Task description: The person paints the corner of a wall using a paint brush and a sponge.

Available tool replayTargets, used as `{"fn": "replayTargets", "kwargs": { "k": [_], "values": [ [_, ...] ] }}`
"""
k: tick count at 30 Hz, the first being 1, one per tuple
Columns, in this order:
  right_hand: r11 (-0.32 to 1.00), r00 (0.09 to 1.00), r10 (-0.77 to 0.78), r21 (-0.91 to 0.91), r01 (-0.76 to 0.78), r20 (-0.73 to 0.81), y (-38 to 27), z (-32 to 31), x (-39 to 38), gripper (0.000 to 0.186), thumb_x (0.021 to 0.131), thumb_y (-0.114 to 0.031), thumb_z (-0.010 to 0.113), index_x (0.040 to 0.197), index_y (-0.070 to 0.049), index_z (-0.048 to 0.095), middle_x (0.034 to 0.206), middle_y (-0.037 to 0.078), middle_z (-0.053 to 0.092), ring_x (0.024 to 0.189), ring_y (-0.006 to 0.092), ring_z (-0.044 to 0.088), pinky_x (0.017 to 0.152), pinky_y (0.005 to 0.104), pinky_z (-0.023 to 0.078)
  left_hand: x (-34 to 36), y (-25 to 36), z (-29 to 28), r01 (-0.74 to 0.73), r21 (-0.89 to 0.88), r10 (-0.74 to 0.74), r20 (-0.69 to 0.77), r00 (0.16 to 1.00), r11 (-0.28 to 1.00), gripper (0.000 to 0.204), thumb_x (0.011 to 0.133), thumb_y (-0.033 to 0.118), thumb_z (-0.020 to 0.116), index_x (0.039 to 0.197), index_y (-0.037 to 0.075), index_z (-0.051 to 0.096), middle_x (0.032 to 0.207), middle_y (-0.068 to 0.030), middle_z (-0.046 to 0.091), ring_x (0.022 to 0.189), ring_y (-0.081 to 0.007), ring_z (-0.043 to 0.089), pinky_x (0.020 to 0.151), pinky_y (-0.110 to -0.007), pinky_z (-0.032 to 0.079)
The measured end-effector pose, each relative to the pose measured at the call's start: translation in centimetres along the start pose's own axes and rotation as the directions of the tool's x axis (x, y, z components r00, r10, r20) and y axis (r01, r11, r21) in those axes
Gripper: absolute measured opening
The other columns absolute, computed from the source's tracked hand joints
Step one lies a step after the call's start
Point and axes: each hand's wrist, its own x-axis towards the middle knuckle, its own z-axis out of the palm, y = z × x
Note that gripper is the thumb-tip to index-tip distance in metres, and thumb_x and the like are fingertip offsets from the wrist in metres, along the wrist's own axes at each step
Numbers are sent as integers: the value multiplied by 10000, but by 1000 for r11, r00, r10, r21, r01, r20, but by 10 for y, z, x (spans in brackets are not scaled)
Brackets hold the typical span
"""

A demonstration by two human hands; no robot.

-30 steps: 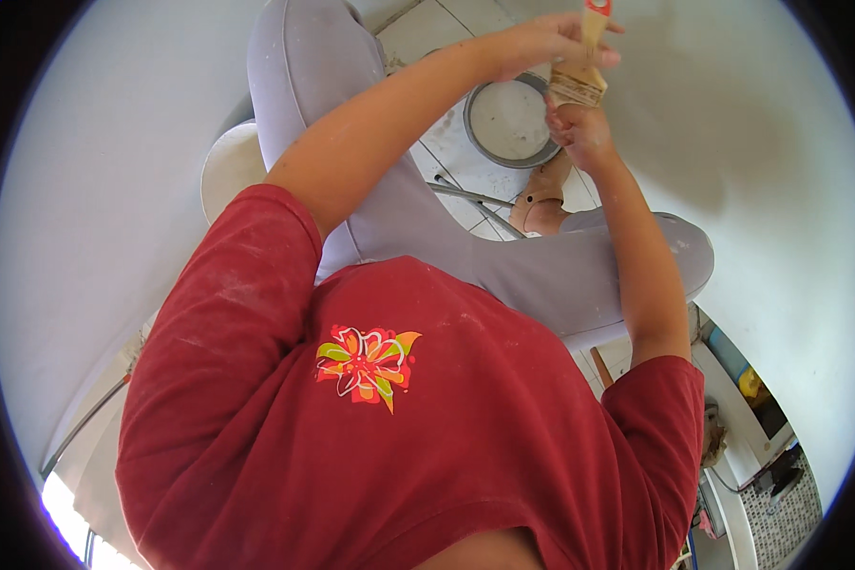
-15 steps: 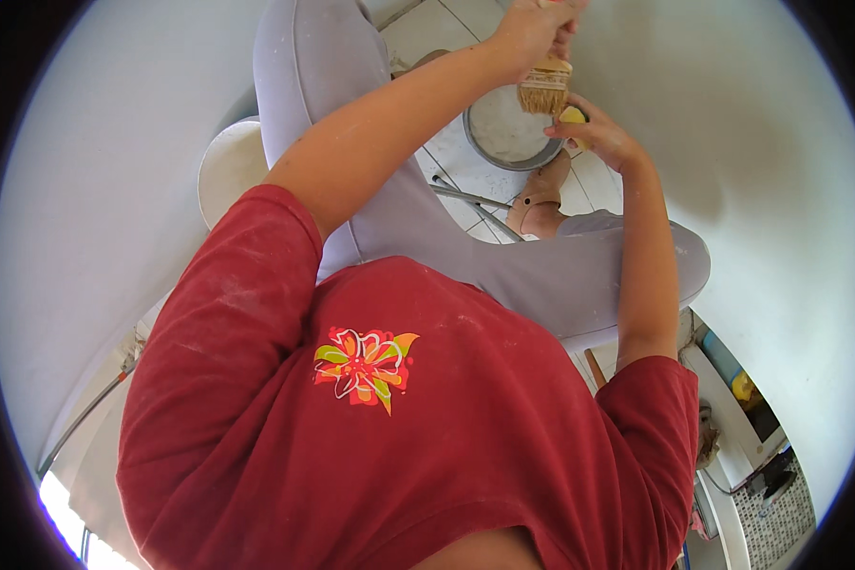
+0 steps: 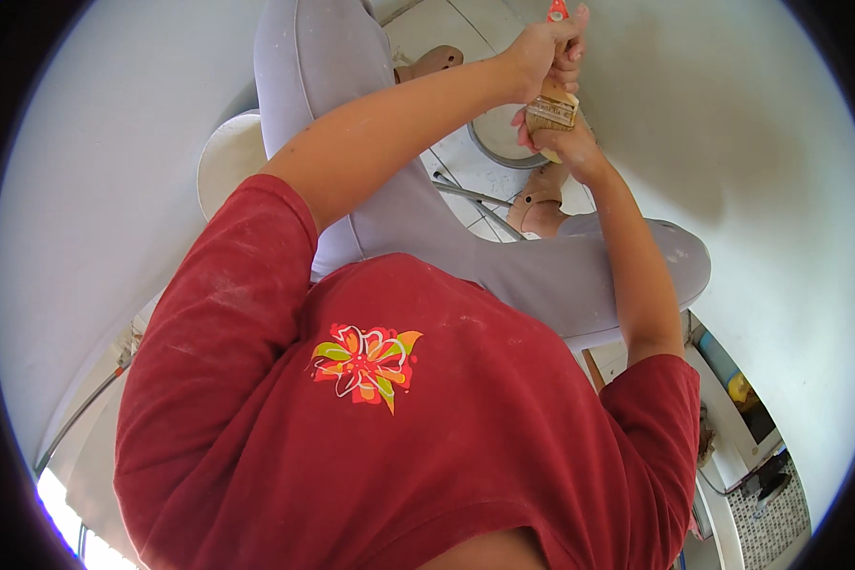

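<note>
In my closed left hand (image 3: 541, 52) is a flat paintbrush (image 3: 552, 110) with a red-tipped handle, its bristles pointing down. My right hand (image 3: 574, 144) lies just below, and the bristles overlap it; I cannot tell whether they press on it. Its fingers curl around a small yellow piece, of which only a sliver (image 3: 554, 158) shows. Both hands are above a grey-rimmed bucket (image 3: 513, 162) with white contents, partly covered by my right hand.
Pale smooth walls (image 3: 712, 114) curve close on both sides. My clogs (image 3: 539, 195) rest on white floor tiles, beside metal legs (image 3: 470, 193). A round white lid-like surface (image 3: 230, 161) is left of my thigh. Shelving with household items (image 3: 746, 399) stands at lower right.
The brush and my left hand have come down slightly. My right hand has turned and moved under the bristles, hiding most of the yellow piece and more of the bucket.
</note>
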Motion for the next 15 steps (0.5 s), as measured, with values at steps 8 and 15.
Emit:
{"fn": "replayTargets", "kwargs": {
  "k": [8,15],
  "values": [
    [946,904,-243,-292,141,-352,37,0,13,171,753,8,547,910,-58,540,789,15,540,716,124,534,647,258,440,2,3,11,2,165,-21,117,993,986,532,910,473,554,565,140,324,494,53,214,435,-99,206,471,-282,259],
    [850,809,-408,-501,166,-424,41,3,19,197,784,-77,568,956,1,625,836,160,656,814,241,653,752,337,493,-9,18,20,-38,253,-24,240,970,967,544,901,490,564,549,134,351,495,43,263,436,-102,233,456,-272,249]
  ]
}}
